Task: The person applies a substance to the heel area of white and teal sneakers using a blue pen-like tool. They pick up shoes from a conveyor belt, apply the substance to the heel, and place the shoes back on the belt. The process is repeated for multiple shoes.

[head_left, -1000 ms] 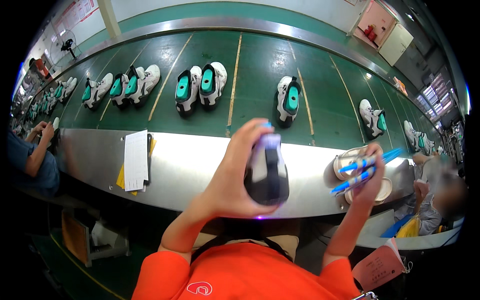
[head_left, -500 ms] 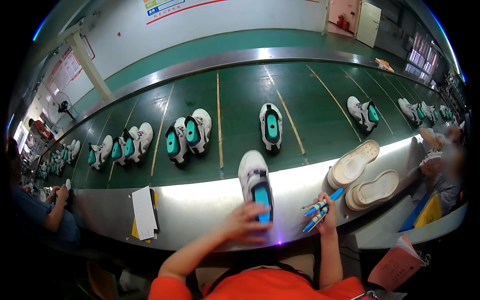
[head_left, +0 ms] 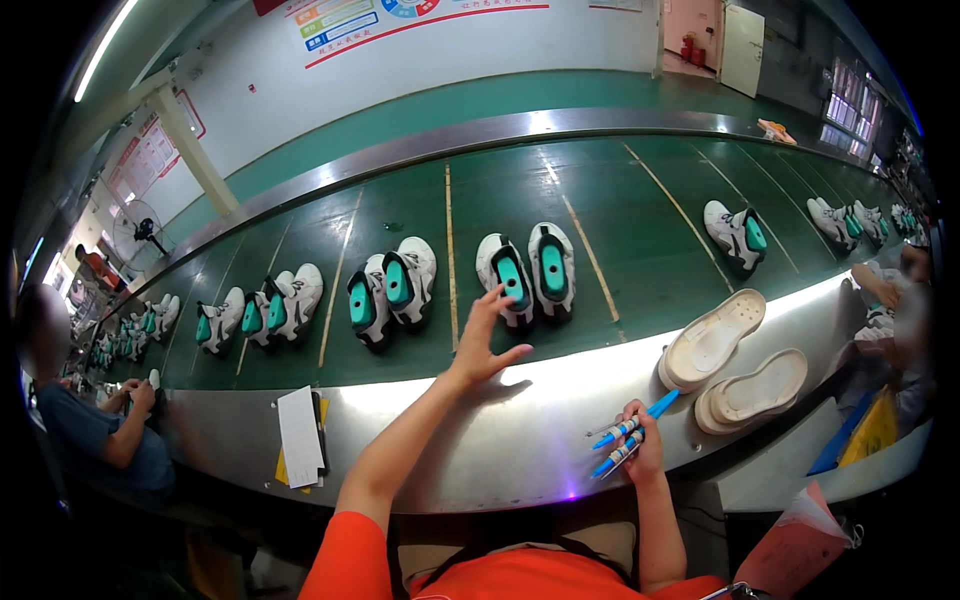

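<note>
My left hand (head_left: pixel 487 338) hangs released, fingers spread, beside the white shoe (head_left: pixel 505 278) at its one o'clock; light, stiff-soled, best gripped mid-body. Right hand (head_left: pixel 640 450) clenches blue pens (head_left: pixel 625 440).

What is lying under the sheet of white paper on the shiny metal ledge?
Under the white paper sheet a yellow pad and a dark edge, perhaps a clipboard, peek out on the steel ledge. The paper covers the rest.
</note>
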The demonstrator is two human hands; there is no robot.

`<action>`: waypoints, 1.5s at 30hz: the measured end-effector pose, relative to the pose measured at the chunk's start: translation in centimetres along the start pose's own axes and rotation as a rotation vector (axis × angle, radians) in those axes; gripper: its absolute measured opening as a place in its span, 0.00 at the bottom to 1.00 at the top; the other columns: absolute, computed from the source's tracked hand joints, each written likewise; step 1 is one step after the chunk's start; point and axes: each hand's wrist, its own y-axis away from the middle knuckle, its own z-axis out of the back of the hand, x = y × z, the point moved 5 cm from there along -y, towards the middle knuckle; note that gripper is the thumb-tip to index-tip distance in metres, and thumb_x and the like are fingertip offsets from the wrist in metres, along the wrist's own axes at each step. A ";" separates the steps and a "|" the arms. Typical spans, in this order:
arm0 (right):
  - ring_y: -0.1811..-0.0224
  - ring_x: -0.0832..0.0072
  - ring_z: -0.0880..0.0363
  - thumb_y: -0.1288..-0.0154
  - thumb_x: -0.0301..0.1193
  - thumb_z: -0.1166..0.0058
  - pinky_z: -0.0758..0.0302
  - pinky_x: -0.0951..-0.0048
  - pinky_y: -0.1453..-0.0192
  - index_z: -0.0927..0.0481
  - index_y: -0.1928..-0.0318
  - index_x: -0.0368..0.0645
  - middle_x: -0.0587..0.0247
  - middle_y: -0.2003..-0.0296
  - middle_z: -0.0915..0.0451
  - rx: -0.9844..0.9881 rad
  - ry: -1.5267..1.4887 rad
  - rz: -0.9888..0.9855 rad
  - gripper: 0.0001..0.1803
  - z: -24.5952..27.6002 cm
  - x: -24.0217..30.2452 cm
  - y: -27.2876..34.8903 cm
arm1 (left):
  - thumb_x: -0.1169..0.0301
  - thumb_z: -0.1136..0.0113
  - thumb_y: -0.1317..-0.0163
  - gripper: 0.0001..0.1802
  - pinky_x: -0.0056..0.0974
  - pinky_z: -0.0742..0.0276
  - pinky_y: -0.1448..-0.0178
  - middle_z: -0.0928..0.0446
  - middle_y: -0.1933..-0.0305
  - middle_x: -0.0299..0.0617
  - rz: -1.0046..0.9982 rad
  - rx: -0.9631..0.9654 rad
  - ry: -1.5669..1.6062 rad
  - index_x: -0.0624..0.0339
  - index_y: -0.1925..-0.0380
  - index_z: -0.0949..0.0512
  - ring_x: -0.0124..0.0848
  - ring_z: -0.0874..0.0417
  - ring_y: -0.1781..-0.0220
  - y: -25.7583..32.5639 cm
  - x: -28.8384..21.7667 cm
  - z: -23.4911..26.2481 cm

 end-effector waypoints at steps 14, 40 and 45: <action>0.83 0.85 0.34 0.37 0.41 0.60 0.36 0.87 0.82 0.36 0.67 0.44 0.68 0.79 0.34 0.050 0.088 0.010 0.13 -1.0 0.1 0.0 | 0.60 0.28 0.60 0.43 0.38 0.32 0.45 0.27 0.51 0.53 0.633 -0.702 -0.331 0.68 0.45 0.35 0.41 0.25 0.48 4.7 16.4 10.1; 0.87 0.87 0.36 0.32 0.47 0.66 0.43 0.87 0.89 0.33 0.65 0.47 0.70 0.84 0.32 -0.038 0.161 0.034 0.18 -1.5 -0.7 0.6 | 0.58 0.42 0.43 0.38 0.35 0.26 0.54 0.27 0.49 0.53 1.001 0.097 0.165 0.65 0.38 0.43 0.37 0.23 0.53 13.5 -9.5 11.2; 0.89 0.86 0.37 0.33 0.46 0.63 0.43 0.86 0.91 0.33 0.64 0.47 0.69 0.84 0.31 -0.011 0.126 -0.006 0.16 -3.2 -1.0 0.4 | 0.56 0.42 0.44 0.25 0.29 0.26 0.63 0.20 0.67 0.44 0.709 0.052 0.063 0.68 0.56 0.24 0.25 0.21 0.70 9.9 4.6 8.2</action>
